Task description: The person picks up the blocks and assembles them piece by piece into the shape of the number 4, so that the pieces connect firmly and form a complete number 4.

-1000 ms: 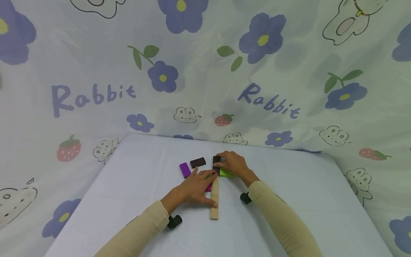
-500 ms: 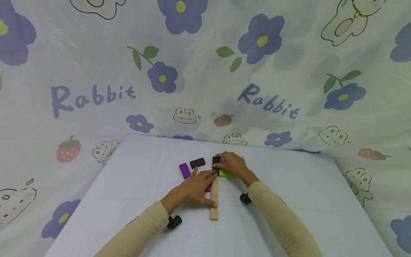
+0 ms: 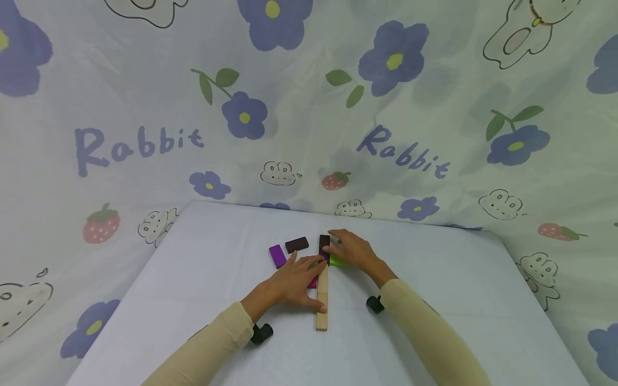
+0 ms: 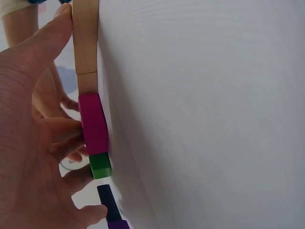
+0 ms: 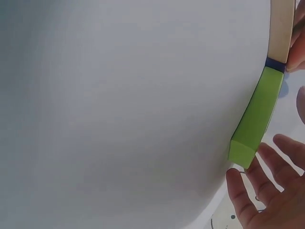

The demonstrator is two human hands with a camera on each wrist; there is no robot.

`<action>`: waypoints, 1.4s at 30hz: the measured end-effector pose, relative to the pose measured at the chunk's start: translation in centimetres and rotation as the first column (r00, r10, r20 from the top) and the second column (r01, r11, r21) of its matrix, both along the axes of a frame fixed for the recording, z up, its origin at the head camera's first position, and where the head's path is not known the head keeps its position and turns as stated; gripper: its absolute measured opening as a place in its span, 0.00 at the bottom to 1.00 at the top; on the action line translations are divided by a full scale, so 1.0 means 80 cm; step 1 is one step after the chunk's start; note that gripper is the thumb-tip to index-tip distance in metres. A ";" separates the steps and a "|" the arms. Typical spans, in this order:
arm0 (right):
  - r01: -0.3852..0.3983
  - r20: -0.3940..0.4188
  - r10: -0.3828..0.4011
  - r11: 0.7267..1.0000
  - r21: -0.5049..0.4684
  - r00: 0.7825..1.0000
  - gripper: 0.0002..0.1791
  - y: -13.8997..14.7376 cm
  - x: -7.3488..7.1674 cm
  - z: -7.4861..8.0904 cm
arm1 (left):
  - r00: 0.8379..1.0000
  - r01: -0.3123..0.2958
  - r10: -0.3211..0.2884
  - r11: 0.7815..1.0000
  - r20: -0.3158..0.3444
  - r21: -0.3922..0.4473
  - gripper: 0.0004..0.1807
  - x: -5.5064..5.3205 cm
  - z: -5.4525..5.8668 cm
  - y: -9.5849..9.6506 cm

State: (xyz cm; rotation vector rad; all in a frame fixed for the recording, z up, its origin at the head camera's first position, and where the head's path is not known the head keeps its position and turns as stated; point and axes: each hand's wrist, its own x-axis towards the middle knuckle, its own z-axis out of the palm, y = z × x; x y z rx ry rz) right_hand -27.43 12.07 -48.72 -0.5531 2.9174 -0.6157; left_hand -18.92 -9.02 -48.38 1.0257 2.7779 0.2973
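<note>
"What's just changed?"
"The right hand (image 3: 354, 251) has drawn slightly back toward four o'clock, fingers loosened, grasping nothing I can see. Its thumb overlaps the dark block (image 3: 324, 242) at the row's twelve o'clock end; contact I can't tell."
"And the left hand (image 3: 292, 281)?"
"Unmoved: fingers extended against the pink block (image 4: 94, 121), thumb on the wood row (image 3: 322, 292) toward six."
"Meaning?"
"I'd judge the dark block sits without the right's grip, the left steadying the row. The lime block (image 3: 339, 262) lies at one o'clock; the brown block (image 3: 296, 245), apart, at eleven."
</note>
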 end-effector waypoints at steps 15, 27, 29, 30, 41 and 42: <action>-0.107 0.020 0.108 0.993 -0.052 0.994 0.45 0.028 0.029 0.000 | 1.000 0.006 -0.006 1.000 -0.020 -0.004 0.61 -0.002 0.000 -0.001; -0.176 0.073 0.176 0.984 -0.005 0.982 0.68 0.028 0.049 -0.003 | 1.000 0.003 -0.003 1.000 -0.002 -0.003 0.62 -0.002 0.002 0.000; -0.187 0.080 0.185 0.982 0.008 0.979 0.70 0.027 0.051 -0.002 | 1.000 0.004 -0.004 1.000 -0.007 -0.001 0.62 -0.003 0.001 0.000; -0.193 0.083 0.191 0.981 0.015 0.978 0.71 0.026 0.052 -0.002 | 1.000 0.004 -0.004 1.000 -0.008 0.001 0.62 -0.003 0.001 0.000; -0.245 0.088 0.239 0.967 0.065 0.967 0.74 0.018 0.062 0.002 | 1.000 0.018 -0.018 1.000 -0.014 0.012 0.62 -0.003 0.002 -0.001; -0.246 0.090 0.240 0.967 0.067 0.967 0.74 0.017 0.062 0.002 | 1.000 0.019 -0.019 1.000 -0.013 0.015 0.62 -0.003 0.002 -0.001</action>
